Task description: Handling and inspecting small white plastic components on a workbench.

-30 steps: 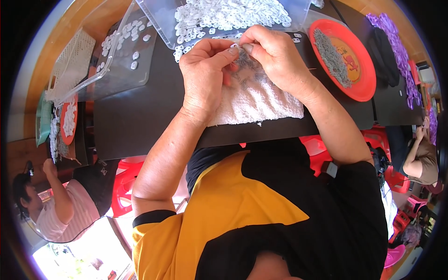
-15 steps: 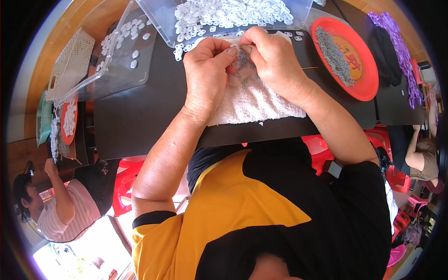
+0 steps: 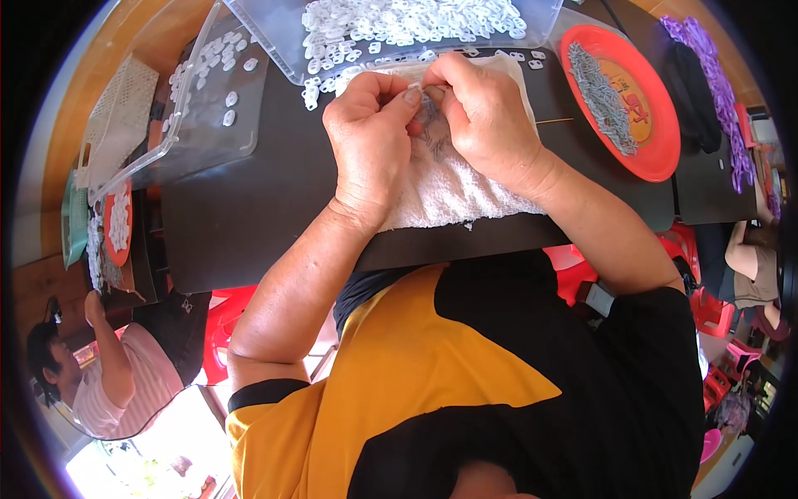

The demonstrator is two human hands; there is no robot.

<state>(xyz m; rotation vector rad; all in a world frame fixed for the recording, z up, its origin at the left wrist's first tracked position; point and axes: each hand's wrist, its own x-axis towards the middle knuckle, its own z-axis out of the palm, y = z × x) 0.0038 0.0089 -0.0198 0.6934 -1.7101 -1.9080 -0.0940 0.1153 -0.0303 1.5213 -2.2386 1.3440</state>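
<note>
My left hand (image 3: 370, 137) and my right hand (image 3: 490, 121) meet fingertip to fingertip over a white towel (image 3: 474, 204) on the dark table. Thumb and forefinger of the left pinch a small white plastic piece (image 3: 415, 86), mostly covered by the fingers. The right thumb and forefinger are closed right beside it; whatever they grip is too small and hidden to make out. Between the hands, small grey pieces (image 3: 436, 145) lie scattered on the towel. Loose white pieces (image 3: 312, 91) lie past my left fingers, at the towel's far left corner.
Beyond the towel stands a clear bin (image 3: 262, 33) heaped with white pieces. An open clear container (image 3: 241, 137) is at left. On the right, a red plate (image 3: 662, 154) carries a grey pile (image 3: 600, 100), with a thin stick (image 3: 555, 121) nearby. A co-worker (image 3: 125, 374) sits at far left.
The whole view has shifted slightly. My hands stay together at the same spot over the towel, with only a slight change in the right fingers.
</note>
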